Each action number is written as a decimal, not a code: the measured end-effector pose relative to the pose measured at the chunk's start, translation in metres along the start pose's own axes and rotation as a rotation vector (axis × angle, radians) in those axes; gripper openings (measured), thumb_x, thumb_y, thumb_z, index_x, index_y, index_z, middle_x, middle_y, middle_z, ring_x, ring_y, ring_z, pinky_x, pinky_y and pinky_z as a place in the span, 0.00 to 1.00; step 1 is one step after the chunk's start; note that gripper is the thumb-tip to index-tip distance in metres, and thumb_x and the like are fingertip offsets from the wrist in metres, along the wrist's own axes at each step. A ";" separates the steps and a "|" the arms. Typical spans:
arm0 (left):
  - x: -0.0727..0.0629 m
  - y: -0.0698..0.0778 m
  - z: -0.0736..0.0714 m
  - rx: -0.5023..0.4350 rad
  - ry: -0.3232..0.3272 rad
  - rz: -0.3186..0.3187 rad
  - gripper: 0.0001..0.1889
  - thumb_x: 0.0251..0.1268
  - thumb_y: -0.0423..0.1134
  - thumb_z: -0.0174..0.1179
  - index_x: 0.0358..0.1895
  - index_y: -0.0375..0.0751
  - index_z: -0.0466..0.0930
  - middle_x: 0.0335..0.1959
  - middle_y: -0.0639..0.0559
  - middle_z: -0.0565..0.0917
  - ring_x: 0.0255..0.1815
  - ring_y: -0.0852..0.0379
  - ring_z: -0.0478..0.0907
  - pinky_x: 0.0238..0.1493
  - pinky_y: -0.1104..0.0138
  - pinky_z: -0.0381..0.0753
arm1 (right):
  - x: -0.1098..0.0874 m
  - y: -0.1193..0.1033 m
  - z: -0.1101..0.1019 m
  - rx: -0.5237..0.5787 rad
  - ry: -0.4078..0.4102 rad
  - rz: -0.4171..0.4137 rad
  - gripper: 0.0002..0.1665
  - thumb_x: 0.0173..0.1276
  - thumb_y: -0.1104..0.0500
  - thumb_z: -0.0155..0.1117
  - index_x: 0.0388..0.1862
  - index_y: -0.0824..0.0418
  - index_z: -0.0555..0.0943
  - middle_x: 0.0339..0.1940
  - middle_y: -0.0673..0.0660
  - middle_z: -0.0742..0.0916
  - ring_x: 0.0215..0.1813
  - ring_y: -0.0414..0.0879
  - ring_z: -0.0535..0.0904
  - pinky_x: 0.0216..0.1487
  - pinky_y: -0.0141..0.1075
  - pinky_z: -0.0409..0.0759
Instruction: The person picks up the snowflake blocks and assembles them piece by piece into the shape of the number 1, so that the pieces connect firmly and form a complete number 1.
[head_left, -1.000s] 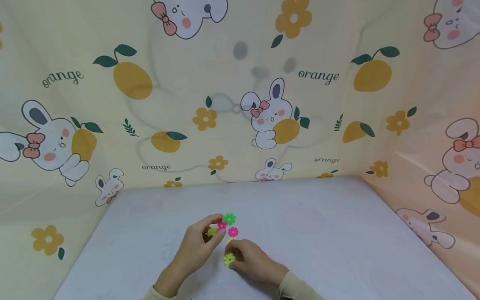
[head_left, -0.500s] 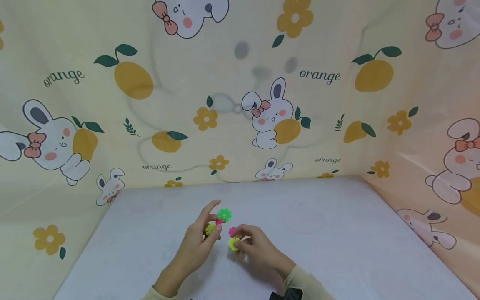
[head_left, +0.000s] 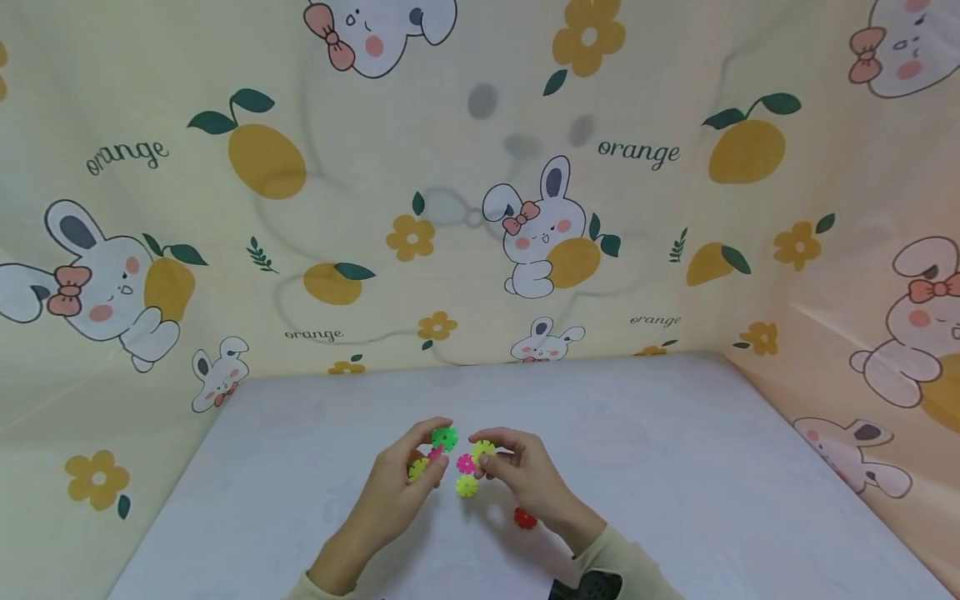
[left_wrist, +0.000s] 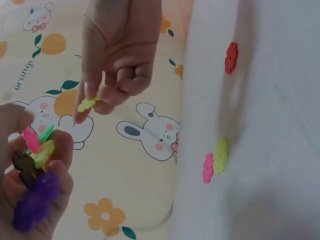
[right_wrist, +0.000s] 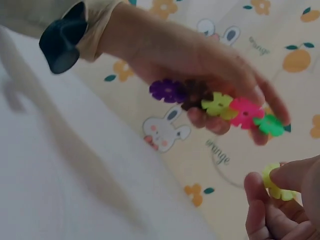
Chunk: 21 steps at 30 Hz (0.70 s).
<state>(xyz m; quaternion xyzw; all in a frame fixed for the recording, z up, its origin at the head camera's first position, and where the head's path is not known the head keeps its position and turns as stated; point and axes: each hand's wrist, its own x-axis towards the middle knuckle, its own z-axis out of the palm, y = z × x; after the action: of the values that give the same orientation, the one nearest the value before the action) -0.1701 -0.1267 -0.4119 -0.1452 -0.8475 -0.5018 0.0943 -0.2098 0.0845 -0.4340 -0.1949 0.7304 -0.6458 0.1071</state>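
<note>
My left hand [head_left: 397, 479] holds a row of joined plastic snowflake discs, seen in full in the right wrist view: a purple disc [right_wrist: 168, 91], a dark brown disc [right_wrist: 196, 94], a yellow disc [right_wrist: 219, 104], a pink disc [right_wrist: 245, 113] and a green disc [right_wrist: 269, 125]. Facing it, my right hand [head_left: 536, 479] pinches a loose yellow snowflake disc [head_left: 482, 451] between thumb and fingers, above the table. A small gap separates this disc from the row. Part of the row is hidden by the left fingers in the head view.
On the white table [head_left: 675, 467] lie a pink disc [head_left: 466, 463] and another yellow disc [head_left: 467, 486], close together below the hands. A red disc [head_left: 525, 517] lies under the right wrist. Patterned cloth walls [head_left: 465, 250] rise behind and at the sides.
My right hand has moved up and away from me with the yellow disc, uncovering the red and yellow discs on the table. The left index finger was raised half a second ago and is bent back to the green disc.
</note>
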 end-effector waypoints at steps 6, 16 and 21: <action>0.000 0.001 0.001 -0.010 0.003 0.001 0.27 0.62 0.32 0.69 0.65 0.50 0.76 0.51 0.49 0.89 0.39 0.61 0.86 0.41 0.69 0.85 | -0.001 -0.007 -0.002 0.045 0.051 -0.017 0.19 0.73 0.66 0.61 0.61 0.67 0.73 0.43 0.58 0.84 0.37 0.44 0.86 0.46 0.33 0.85; -0.001 0.003 -0.001 0.030 -0.033 0.027 0.20 0.68 0.34 0.65 0.62 0.48 0.80 0.48 0.47 0.87 0.25 0.67 0.78 0.29 0.73 0.79 | -0.005 -0.018 -0.006 0.100 0.071 -0.039 0.15 0.74 0.65 0.60 0.56 0.72 0.75 0.41 0.56 0.85 0.36 0.41 0.87 0.46 0.31 0.86; -0.002 0.004 -0.001 0.026 -0.059 0.019 0.19 0.70 0.35 0.64 0.62 0.50 0.80 0.44 0.48 0.86 0.24 0.66 0.77 0.28 0.72 0.80 | -0.006 -0.021 -0.006 0.121 0.083 -0.027 0.15 0.74 0.64 0.61 0.55 0.72 0.74 0.37 0.51 0.86 0.34 0.39 0.87 0.44 0.31 0.86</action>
<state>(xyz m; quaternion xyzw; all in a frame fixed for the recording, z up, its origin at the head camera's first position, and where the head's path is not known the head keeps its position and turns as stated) -0.1669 -0.1261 -0.4091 -0.1668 -0.8550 -0.4852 0.0760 -0.2033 0.0906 -0.4133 -0.1710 0.6913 -0.6975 0.0799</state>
